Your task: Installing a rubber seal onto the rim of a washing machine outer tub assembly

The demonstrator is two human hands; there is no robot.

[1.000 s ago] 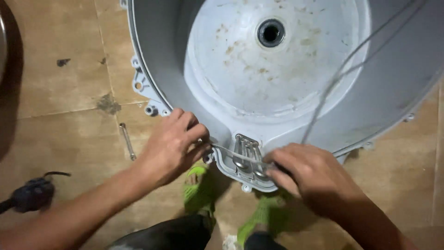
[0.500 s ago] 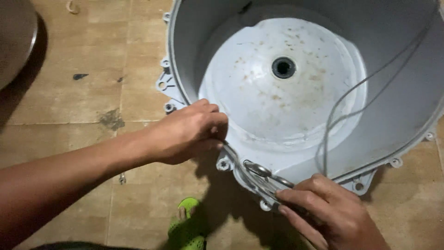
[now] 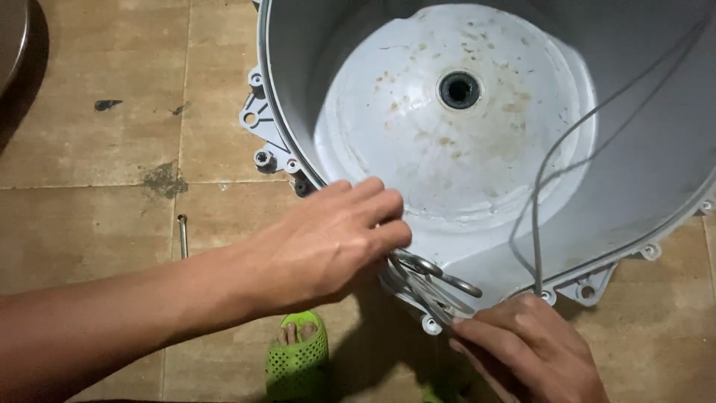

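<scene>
Left hand (image 3: 328, 239): grip pinching the metal spring clamp (image 3: 432, 272) at the grey plastic washer tub's (image 3: 298, 142) near rim.
Right hand (image 3: 526, 347): grip closed on the thin grey wire hoop (image 3: 533, 224).
Risk: the tensioned clamp may snap loose and nip fingers.

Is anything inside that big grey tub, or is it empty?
Nearly empty. The tub shows its bare, stained white bottom with a dark centre hole; only a thin grey wire loops across it.

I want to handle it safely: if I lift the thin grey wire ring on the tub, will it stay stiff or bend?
The wire ring probably flexes: it is thin and curves loosely across the tub. It looks light for its span. Likely springy, since the left hand and right hand both hold it near the rim.
</scene>
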